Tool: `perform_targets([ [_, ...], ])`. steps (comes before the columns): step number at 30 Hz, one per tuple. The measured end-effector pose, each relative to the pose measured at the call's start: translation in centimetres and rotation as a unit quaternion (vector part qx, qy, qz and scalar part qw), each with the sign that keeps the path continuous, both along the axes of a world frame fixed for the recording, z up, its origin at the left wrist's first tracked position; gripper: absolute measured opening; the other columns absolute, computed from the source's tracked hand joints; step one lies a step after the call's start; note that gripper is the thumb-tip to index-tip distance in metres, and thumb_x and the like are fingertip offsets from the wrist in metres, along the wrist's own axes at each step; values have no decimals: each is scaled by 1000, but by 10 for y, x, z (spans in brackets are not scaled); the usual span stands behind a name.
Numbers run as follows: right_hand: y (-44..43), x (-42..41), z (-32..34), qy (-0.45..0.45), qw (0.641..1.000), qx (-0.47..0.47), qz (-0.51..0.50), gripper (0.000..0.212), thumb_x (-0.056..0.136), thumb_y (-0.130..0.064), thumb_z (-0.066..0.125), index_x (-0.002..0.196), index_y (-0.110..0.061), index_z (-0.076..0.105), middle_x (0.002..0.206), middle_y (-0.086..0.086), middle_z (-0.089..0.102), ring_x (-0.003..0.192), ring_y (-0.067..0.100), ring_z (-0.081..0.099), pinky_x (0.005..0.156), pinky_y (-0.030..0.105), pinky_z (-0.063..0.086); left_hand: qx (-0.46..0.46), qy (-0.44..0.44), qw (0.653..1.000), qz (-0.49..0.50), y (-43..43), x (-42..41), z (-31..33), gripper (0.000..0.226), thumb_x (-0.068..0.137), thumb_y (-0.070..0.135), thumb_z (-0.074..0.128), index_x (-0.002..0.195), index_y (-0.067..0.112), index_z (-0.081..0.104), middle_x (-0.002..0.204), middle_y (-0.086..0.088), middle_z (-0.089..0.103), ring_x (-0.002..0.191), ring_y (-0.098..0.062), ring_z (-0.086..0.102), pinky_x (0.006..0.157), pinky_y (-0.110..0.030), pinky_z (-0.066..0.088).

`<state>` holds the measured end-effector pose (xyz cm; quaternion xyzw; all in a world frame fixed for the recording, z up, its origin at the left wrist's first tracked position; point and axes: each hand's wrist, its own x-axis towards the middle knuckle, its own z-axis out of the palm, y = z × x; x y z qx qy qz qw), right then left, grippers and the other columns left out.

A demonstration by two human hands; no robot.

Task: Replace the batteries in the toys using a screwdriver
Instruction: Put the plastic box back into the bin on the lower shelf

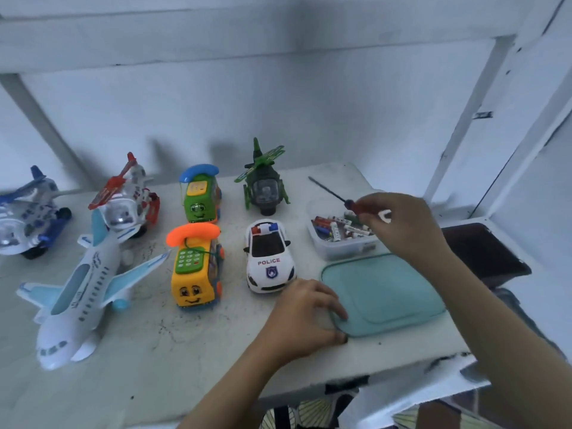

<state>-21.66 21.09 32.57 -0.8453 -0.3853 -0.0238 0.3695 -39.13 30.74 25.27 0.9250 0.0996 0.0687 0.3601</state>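
Note:
My right hand (402, 226) grips a screwdriver (332, 191) by its red handle above a clear box of batteries (340, 235); the dark shaft points up and left. My left hand (305, 317) pinches the near left corner of the teal lid (383, 292) lying flat on the table. Several toys stand to the left: a white police car (269, 257), a yellow phone bus (195, 274), a green phone bus (201, 196), a green helicopter (266, 181), a red helicopter (125, 199), a white airplane (80, 289) and a blue helicopter (28, 212).
The white table (192, 345) has its front edge close to me and its right edge just past the lid. A white wall rises behind the toys. A dark chair or seat (483, 252) stands to the right of the table.

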Motion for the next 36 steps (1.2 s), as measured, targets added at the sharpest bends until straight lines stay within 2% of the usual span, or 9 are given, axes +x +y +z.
perform_targets([
  [5,3,42,-16,-37,992,-117,36,27,85,-5,59,107,-14,72,107,6,70,102,25,62,93,38,45,-2,30,1000,5,0,9,1,14,69,31,86,79,31,76,102,20,59,94,12,39,84,-9,28],
  [12,-4,59,-16,72,986,-146,41,27,90,-6,58,114,-10,70,117,6,68,108,19,60,88,19,37,-77,-74,994,37,-10,19,33,12,84,37,63,82,43,53,102,21,63,105,4,52,90,-12,39],
  [17,-24,69,7,302,950,-7,74,39,94,-47,48,98,-15,71,110,4,71,89,10,68,86,28,50,-190,-154,963,117,-3,35,72,16,100,15,48,88,25,51,87,10,57,74,10,51,70,-10,43],
  [20,-46,81,23,453,879,48,141,91,57,-88,51,104,-12,70,106,9,72,86,16,70,72,26,55,-242,-214,916,238,9,52,85,13,102,20,46,90,20,52,85,4,57,74,-2,51,67,-17,44],
  [22,-56,83,27,484,849,73,200,100,45,-87,63,110,-12,68,102,8,72,88,19,70,72,27,57,-263,-216,892,297,19,69,86,13,103,23,46,96,15,54,89,-1,59,78,-11,52,71,-26,45],
  [26,-53,79,22,384,912,72,126,33,87,-29,65,112,-8,64,90,5,70,72,11,69,65,23,56,-362,-209,832,366,35,102,78,32,104,23,44,113,-4,58,93,-7,59,80,-16,52,69,-27,45],
  [29,-41,85,11,311,948,71,22,22,93,-10,59,112,3,61,83,10,65,59,9,65,54,16,53,-395,-212,804,391,34,115,78,26,101,11,48,123,-3,49,97,-4,55,77,-11,51,62,-17,45],
  [32,-27,92,-1,248,966,68,-41,21,92,-11,61,108,1,66,87,14,65,58,17,60,53,12,52,-350,-177,839,377,25,121,73,45,95,-5,46,136,9,36,112,-2,51,88,-9,52,67,-14,49],
  [36,-15,95,-15,181,981,7,-74,17,92,-17,59,98,-6,71,87,10,68,55,16,61,55,12,48,-262,-137,888,353,17,124,58,66,89,-13,37,150,10,25,140,-9,42,116,-24,51,95,-36,51],
])
